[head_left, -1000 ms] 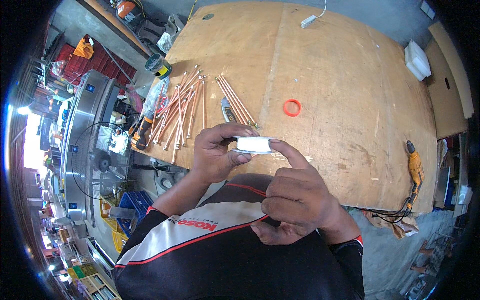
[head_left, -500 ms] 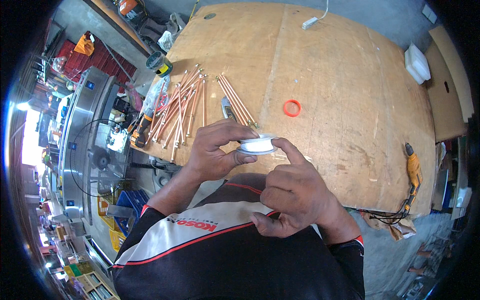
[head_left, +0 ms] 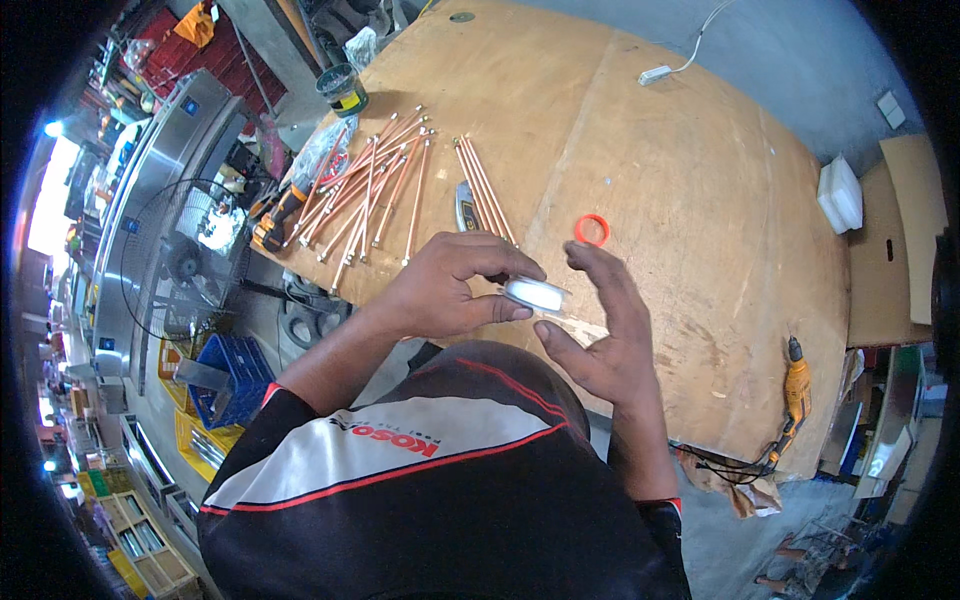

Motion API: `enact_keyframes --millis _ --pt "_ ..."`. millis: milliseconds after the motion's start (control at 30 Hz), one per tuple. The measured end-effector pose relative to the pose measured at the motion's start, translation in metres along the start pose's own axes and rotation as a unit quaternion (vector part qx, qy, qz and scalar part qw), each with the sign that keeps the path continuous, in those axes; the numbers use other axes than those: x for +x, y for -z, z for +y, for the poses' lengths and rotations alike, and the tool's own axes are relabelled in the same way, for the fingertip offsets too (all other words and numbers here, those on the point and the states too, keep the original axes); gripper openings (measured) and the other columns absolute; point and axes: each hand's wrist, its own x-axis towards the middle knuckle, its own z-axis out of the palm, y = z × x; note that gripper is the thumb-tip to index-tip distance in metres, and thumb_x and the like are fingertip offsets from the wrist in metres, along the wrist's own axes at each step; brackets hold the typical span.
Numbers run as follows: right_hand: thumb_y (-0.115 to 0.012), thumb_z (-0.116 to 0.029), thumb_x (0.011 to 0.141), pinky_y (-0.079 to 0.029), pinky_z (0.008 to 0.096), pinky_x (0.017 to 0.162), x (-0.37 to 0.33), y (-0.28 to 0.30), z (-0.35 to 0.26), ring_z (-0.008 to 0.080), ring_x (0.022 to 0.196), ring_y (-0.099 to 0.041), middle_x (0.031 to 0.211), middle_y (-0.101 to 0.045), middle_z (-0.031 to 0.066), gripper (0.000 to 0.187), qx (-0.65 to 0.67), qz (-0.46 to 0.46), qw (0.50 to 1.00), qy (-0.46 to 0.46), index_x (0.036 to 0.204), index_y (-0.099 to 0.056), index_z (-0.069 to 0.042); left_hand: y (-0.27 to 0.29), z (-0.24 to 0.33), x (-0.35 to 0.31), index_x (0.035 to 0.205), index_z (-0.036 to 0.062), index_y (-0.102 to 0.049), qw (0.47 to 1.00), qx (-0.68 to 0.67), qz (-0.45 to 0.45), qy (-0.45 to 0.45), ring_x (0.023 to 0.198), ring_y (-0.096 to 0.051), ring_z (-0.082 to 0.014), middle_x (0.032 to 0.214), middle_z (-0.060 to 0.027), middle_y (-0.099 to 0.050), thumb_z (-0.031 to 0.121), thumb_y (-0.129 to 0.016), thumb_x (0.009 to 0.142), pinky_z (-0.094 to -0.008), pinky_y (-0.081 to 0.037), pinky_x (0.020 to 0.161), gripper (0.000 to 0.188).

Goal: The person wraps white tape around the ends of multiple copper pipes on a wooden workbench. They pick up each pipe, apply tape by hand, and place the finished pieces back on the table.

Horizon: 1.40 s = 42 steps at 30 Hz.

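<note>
My left hand [head_left: 460, 285] pinches a small white spool of tape [head_left: 536, 294] by its edge, between thumb and fingers, above the near edge of the table. To the right of it, my right hand [head_left: 618, 325] is open, thumb and forefinger well apart, with nothing seen between them. The right fingertips reach up near an orange plastic ring [head_left: 592, 230], which lies on the wooden table [head_left: 690, 190]. Just beyond my left hand are a grey utility knife [head_left: 466, 206] and a small row of copper-coloured rods [head_left: 484, 190] with metal end fittings.
A loose pile of similar rods [head_left: 375, 180] covers the table's left side, beside a cordless drill [head_left: 275, 220] and a dark tub [head_left: 342, 90]. At the right lie a yellow corded drill [head_left: 797, 385] and white foam blocks [head_left: 840, 195]. A power strip [head_left: 655, 75] sits at the far edge.
My right hand has drawn away from the spool and spread its thumb and fingers. My left hand still holds the spool, now slightly tilted. The whole view has shifted a little.
</note>
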Motion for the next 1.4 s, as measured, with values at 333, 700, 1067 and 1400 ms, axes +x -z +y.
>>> enact_keyframes --millis 333,700,1067,1400 --pt "-0.077 -0.010 0.075 -0.052 0.0404 0.092 -0.011 -0.043 0.019 0.0342 0.108 -0.066 0.118 -0.066 0.0205 0.037 -0.038 0.020 0.997 0.064 0.110 -0.068 -0.003 0.002 -0.024 -0.025 0.128 0.0026 -0.057 0.974 -0.201 0.098 0.034 0.105 -0.063 -0.0212 0.116 -0.0110 -0.062 0.028 -0.087 0.071 -0.0373 -0.050 0.094 0.069" --pt "-0.078 -0.022 0.079 -0.050 0.0421 0.096 -0.012 -0.123 0.022 0.0352 0.120 -0.057 0.140 -0.046 0.0240 0.034 0.035 -0.009 0.999 0.000 0.103 -0.069 0.001 0.048 -0.051 -0.042 0.120 0.0036 -0.060 0.990 -0.007 0.102 -0.100 0.101 -0.065 -0.0312 0.108 -0.0146 -0.064 0.023 -0.079 0.070 -0.0392 -0.052 0.090 0.057" --pt "-0.082 -0.008 0.070 -0.055 0.0409 0.090 -0.005 -0.168 0.005 0.0376 0.116 -0.061 0.137 -0.050 0.0261 0.028 -0.153 0.021 0.988 0.027 0.096 -0.072 -0.002 0.097 -0.089 -0.041 0.106 0.0021 -0.068 0.994 -0.099 -0.033 -0.046 0.096 -0.066 -0.0320 0.100 -0.0144 -0.067 0.018 -0.074 0.078 -0.0407 -0.053 0.085 0.032" --pt "-0.078 -0.008 0.071 -0.055 0.0410 0.090 -0.003 -0.176 0.006 0.0379 0.118 -0.059 0.137 -0.051 0.0258 0.026 -0.188 -0.044 0.979 -0.064 0.095 -0.070 -0.001 0.092 -0.130 -0.028 0.106 0.0015 -0.066 0.985 -0.157 -0.062 0.039 0.086 -0.063 -0.0243 0.095 -0.0110 -0.064 0.016 -0.067 0.089 -0.0349 -0.051 0.076 0.022"
